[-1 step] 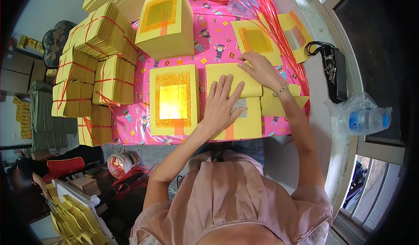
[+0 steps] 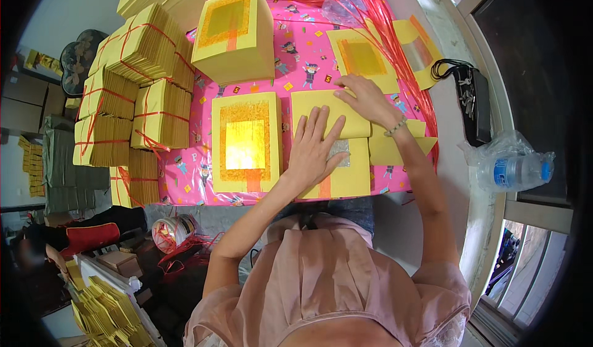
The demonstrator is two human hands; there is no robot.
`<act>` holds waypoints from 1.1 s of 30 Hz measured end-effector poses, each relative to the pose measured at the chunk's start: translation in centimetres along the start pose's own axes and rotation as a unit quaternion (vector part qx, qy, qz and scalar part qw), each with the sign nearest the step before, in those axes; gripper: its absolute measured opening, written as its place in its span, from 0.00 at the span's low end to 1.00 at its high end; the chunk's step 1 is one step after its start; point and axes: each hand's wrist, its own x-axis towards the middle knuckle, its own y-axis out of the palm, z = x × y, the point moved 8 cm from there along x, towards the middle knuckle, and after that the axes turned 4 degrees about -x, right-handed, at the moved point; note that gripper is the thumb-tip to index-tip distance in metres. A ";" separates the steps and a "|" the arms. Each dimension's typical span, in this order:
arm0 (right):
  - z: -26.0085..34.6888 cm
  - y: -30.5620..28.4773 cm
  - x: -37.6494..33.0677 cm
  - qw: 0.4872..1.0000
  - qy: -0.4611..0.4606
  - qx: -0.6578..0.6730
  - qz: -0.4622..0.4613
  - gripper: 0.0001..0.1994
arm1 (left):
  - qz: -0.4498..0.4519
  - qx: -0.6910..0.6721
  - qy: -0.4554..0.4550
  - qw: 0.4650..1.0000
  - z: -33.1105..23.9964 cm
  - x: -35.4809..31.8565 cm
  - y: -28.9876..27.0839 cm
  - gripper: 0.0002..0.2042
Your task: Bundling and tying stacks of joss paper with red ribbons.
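My left hand (image 2: 318, 146) lies flat with its fingers spread, pressing on a yellow paper sheet (image 2: 306, 103) that is folded over. Beneath my palm is yellow joss paper (image 2: 352, 183) with a silver patch partly covered by the fold and my hand. My right hand (image 2: 367, 97) is at the folded sheet's far right corner, its fingers apart and slightly bent. Under my right wrist lies another folded yellow paper (image 2: 395, 152). Left of my left hand is a stack of yellow joss paper (image 2: 216, 140) with a shiny gold square on top.
A taller yellow paper stack (image 2: 238, 63) stands farther back. Bundles tied with red string (image 2: 145, 47) are piled at the left. Red plastic strands (image 2: 395, 57) run down the table's right side, over loose sheets (image 2: 361, 57). A plastic bottle (image 2: 519, 171) lies on the sill.
The fingers of my right hand have shifted very slightly at the folded sheet's corner. My left hand stays put.
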 end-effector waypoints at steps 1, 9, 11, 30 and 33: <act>0.0 0.5 0.2 1.000 -0.001 0.000 -0.001 0.17 | 0.001 0.005 -0.004 1.000 0.1 0.0 0.0 0.37; 0.0 2.4 0.5 0.998 0.005 0.035 0.049 0.18 | 0.008 0.011 0.005 1.000 0.3 0.2 0.2 0.37; 0.1 2.3 0.4 0.998 0.003 0.031 0.048 0.18 | 0.009 0.011 0.006 1.000 0.2 0.2 0.2 0.37; 0.0 2.8 0.4 0.999 -0.029 0.034 0.017 0.19 | 0.017 0.004 0.006 1.000 0.6 0.1 0.8 0.38; 0.3 2.7 0.5 0.999 -0.019 0.023 0.044 0.20 | 0.019 0.004 0.005 1.000 0.6 0.1 0.7 0.38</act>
